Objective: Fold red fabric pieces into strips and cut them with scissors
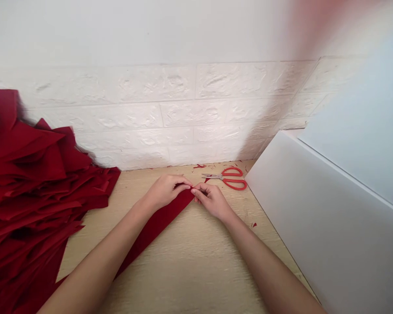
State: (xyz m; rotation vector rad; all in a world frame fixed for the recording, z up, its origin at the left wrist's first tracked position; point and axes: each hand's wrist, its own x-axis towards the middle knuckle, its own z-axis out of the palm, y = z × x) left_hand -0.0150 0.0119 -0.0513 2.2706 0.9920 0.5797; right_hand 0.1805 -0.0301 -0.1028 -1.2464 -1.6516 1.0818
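Observation:
A long strip of dark red fabric (163, 222) runs diagonally over the table, passing beneath my left forearm. My left hand (167, 190) pinches the upper edge near its far end between thumb and fingers. Right beside it, my right hand (211, 199) grips the tip of the same strip, fingertips almost touching those of the left. Just beyond my right hand lie scissors (232, 179) with red-orange handles, blades pointing left and slightly apart. A bit of red cloth shows by the blades.
A tall heap of red fabric pieces (29, 187) fills the left side. White panels (314, 205) stand along the right edge of the wooden table (196, 270). A white brick-patterned wall (134, 87) closes the back. Small red scraps (199, 166) lie near the wall.

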